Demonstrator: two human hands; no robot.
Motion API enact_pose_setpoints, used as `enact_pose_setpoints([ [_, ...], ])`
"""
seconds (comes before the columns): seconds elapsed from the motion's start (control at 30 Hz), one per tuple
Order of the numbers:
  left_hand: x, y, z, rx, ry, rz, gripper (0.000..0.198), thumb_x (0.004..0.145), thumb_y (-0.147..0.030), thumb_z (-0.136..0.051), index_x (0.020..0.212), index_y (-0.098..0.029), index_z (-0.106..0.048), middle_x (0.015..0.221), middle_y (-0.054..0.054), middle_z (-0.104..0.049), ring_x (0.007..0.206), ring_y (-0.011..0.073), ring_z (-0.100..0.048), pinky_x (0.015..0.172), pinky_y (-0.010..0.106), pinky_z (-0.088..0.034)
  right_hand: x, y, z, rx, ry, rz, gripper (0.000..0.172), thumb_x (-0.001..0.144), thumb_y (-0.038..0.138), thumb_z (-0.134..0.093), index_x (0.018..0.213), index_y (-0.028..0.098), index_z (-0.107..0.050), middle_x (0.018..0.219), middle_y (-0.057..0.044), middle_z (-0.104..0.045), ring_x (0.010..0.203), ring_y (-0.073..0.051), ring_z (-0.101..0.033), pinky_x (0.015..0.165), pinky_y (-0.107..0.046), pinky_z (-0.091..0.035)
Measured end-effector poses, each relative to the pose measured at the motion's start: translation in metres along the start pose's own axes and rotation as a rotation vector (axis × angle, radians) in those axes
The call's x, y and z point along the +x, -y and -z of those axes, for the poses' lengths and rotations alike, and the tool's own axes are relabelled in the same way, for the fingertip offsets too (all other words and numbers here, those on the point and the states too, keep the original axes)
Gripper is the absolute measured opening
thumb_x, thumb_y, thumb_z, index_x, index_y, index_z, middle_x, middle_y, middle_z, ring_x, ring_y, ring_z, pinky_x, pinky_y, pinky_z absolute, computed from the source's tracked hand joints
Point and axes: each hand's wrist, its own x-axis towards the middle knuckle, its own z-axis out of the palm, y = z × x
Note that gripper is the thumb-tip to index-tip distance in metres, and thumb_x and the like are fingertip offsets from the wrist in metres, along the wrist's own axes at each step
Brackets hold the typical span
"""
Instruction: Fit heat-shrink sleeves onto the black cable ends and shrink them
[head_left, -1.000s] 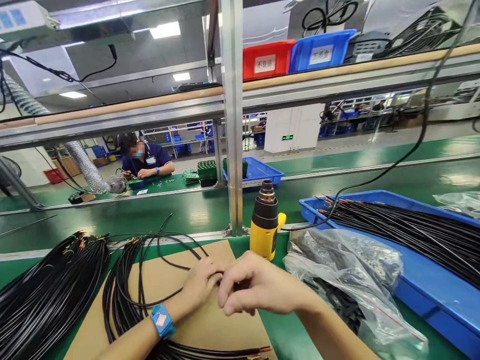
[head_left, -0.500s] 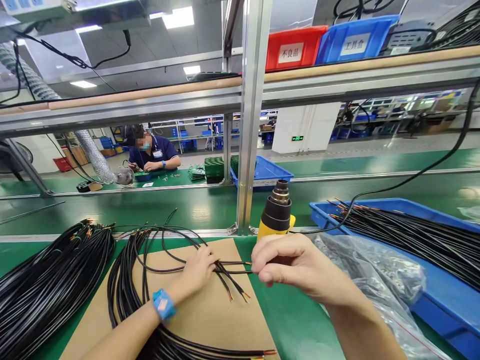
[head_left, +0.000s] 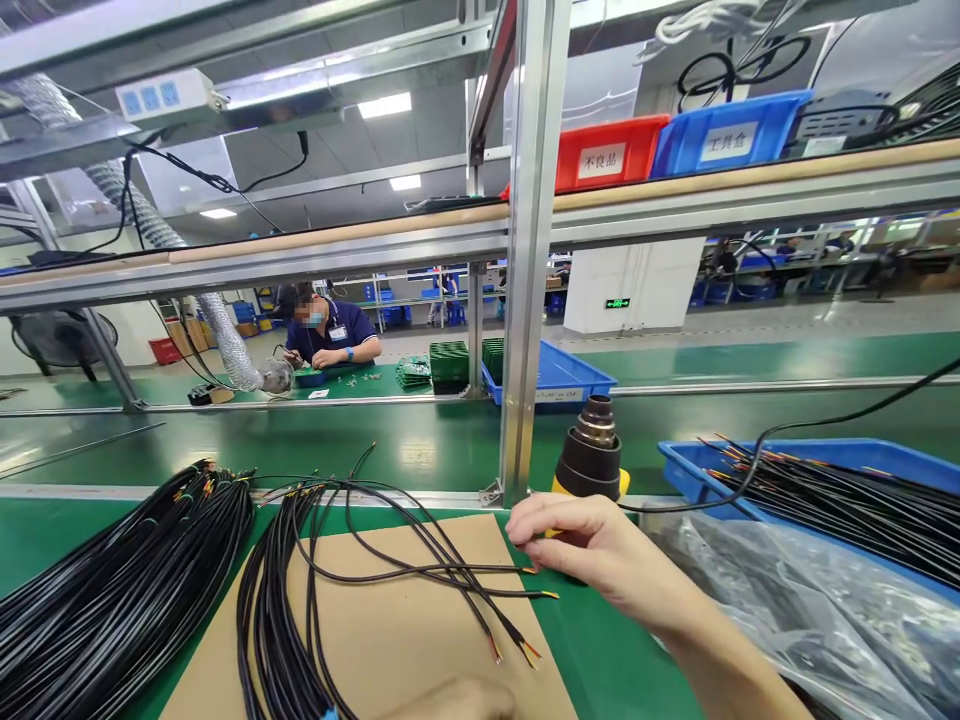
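In the head view, the right hand [head_left: 600, 555] hangs over the green bench top [head_left: 622, 670], its fingers [head_left: 525, 525] loosely curled and bunched together. Nothing shows pinched between them. Its fingertips sit just above two thin black wires [head_left: 480, 570] that run out across a cardboard sheet [head_left: 397, 650], their bare tips [head_left: 551, 595] ending just past the sheet's edge. Two more wire ends [head_left: 514, 640] with orange and red cores lie on the cardboard below the hand.

The left hand [head_left: 450, 702] shows only as a sliver at the bottom edge, over the cardboard, so its fingers cannot be told. A blue wristband [head_left: 328, 714] barely shows beside it.

The black cables [head_left: 281, 620] loop across the sheet, and a thick bundle of black cables [head_left: 127, 590] lies to its left on the bench. A yellow and black heat gun [head_left: 592, 450] stands upright just behind the right hand. To the right are a crumpled plastic bag [head_left: 795, 610] and a blue tray [head_left: 817, 470] full of cut black cables.

Past an aluminium post [head_left: 529, 250], a red bin [head_left: 611, 152] and a blue bin [head_left: 727, 135] sit on a shelf. Across the line, a co-worker [head_left: 330, 335] works at the bench.
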Motion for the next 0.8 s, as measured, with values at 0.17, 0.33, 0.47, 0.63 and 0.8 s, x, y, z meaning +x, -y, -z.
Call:
enact_pose_setpoints([
  [0.17, -0.02, -0.05, 0.041, -0.57, -0.31, 0.109, 0.024, 0.063, -0.018, -0.047, 0.087, -0.017, -0.051, 0.05, -0.008, -0.046, 0.035, 0.0038, -0.028, 0.036, 0.018, -0.017, 0.005, -0.008, 0.004, 0.007, -0.165, -0.092, 0.026, 0.066, 0.035, -0.064, 0.081, 0.014, -0.067, 0.066, -0.003, -0.06, 0.056, -0.011, -0.05, 0.054, -0.025, -0.044],
  [0.33, -0.02, -0.075, 0.061, -0.707, -0.436, 0.003, 0.022, 0.066, -0.022, -0.05, 0.086, -0.013, -0.054, 0.054, -0.004, -0.055, 0.034, 0.0018, -0.035, 0.036, 0.017, -0.015, 0.014, -0.016, 0.003, -0.011, -0.167, -0.106, 0.029, 0.07, 0.039, -0.06, 0.081, 0.012, -0.066, 0.062, -0.002, -0.057, 0.048, -0.009, -0.047, 0.048, -0.024, -0.039],
  [0.47, -0.012, -0.084, 0.062, -0.738, -0.517, -0.075, 0.025, 0.072, -0.038, -0.057, 0.078, -0.014, -0.052, 0.052, -0.005, -0.053, 0.034, 0.0009, -0.037, 0.036, 0.016, -0.014, 0.015, -0.014, 0.001, -0.017, -0.167, -0.057, 0.031, 0.072, 0.042, -0.058, 0.073, 0.012, -0.066, 0.06, 0.0, -0.052, 0.047, -0.008, -0.045, 0.046, -0.022, -0.038],
  [0.63, -0.002, -0.084, 0.061, -0.698, -0.569, -0.123, 0.041, 0.068, -0.048, -0.062, 0.085, -0.011, -0.058, 0.05, -0.005, -0.051, 0.031, 0.0006, -0.036, 0.035, 0.017, -0.013, 0.013, -0.008, 0.003, -0.01, -0.169, 0.005, 0.031, 0.072, 0.043, -0.058, 0.071, 0.013, -0.067, 0.066, -0.001, -0.052, 0.048, -0.007, -0.046, 0.045, -0.021, -0.039],
  [0.8, 0.001, -0.08, 0.062, -0.677, -0.599, -0.101, 0.046, 0.065, -0.05, -0.064, 0.086, -0.01, -0.061, 0.051, -0.005, -0.051, 0.032, 0.0004, -0.034, 0.036, 0.017, -0.014, 0.013, -0.006, 0.005, 0.04, -0.191, 0.01, 0.029, 0.072, 0.042, -0.058, 0.073, 0.014, -0.067, 0.071, 0.0, -0.053, 0.048, -0.006, -0.047, 0.047, -0.021, -0.039],
])
